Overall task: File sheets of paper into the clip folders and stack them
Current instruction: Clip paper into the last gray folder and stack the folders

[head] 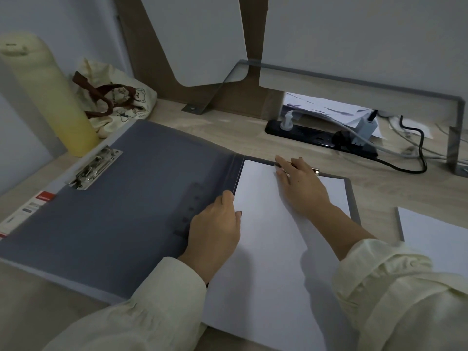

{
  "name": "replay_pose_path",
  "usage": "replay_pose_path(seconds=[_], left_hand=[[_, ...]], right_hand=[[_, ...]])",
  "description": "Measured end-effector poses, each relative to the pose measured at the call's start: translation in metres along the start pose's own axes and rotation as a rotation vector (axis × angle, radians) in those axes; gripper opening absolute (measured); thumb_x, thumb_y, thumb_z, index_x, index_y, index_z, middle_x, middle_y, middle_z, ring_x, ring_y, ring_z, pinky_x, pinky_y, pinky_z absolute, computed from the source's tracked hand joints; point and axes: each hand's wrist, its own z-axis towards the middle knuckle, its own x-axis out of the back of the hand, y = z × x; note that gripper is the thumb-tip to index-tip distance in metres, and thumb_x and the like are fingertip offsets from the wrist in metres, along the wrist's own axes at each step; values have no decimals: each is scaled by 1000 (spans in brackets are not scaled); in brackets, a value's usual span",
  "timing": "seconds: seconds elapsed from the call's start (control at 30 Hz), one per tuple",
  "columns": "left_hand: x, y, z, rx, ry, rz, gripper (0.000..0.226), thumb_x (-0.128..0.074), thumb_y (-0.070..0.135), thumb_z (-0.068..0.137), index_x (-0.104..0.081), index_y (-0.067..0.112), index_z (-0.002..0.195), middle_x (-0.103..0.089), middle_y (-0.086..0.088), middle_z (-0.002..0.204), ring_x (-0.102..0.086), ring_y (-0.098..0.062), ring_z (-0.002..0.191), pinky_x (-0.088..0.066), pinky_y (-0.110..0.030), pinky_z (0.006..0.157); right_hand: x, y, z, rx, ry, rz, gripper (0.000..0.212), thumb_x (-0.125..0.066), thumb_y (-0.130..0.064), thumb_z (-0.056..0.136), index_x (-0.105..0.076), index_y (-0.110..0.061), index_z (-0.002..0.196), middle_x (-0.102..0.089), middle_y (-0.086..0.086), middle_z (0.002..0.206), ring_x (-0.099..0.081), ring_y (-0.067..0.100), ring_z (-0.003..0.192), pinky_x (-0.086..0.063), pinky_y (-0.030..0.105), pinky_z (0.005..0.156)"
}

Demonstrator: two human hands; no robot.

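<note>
Fingers [285,163] of right hand [301,183] — straight, on clip [316,170]

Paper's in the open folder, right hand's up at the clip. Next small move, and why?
Probably let the clip close on the top edge of the sheets. The right hand lies on the clip at the top of the folder, the sheets lie squared on its right half, and the left hand holds their left edge by the spine, so they look ready to clamp.
</note>
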Motion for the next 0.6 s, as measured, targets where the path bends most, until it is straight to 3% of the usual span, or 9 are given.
replay_pose_path(seconds=[0.13, 0.27, 0.37, 0.53, 0.6], left_hand=[[2, 1, -1, 6, -24, 22, 27, -32, 32, 99, -38, 15, 120, -43, 8, 86, -42, -5, 70, -26, -14, 47], [2, 2, -1, 25, -44, 32, 29, -32, 32, 100, -36, 16, 123, -50, 6, 93, -43, -5, 75, -33, -18, 62], [1, 2, -3, 33, -33, 37, 30, -32, 32, 100, -37, 15, 124, -57, 3, 106, -53, -9, 85, -33, -17, 65], [4, -5, -17, -42, -44, -12, 40, -33, 32, 99, -35, 18, 136, -37, 2, 131, -40, -11, 114, -34, -15, 75], [8, -10, -26, -130, -76, -11, 44, -34, 31, 98, -32, 23, 141, -30, 4, 141, -32, -13, 125, -34, -19, 91]], right_hand=[[3, 0, 0, 4, -29, -53, 42, -27, -31, 100, -34, -28, 142, -40, 7, 140, -25, 23, 139, -31, 40, 106], [0, -1, -5, 8, -49, -124, 43, -26, -31, 100, -33, -27, 143, -35, 9, 143, -21, 25, 140, -28, 39, 110], [0, -1, -5, 2, -62, -140, 44, -23, -31, 101, -29, -27, 144, -31, 11, 147, -19, 27, 141, -22, 39, 114], [4, 1, -4, 2, -156, -112, 47, -19, -30, 101, -18, -26, 148, -18, 13, 154, -7, 28, 145, -7, 37, 117], [7, 2, -8, 5, -171, -106, 48, -19, -29, 100, -14, -25, 148, -14, 13, 155, -4, 29, 145, -5, 38, 116]])
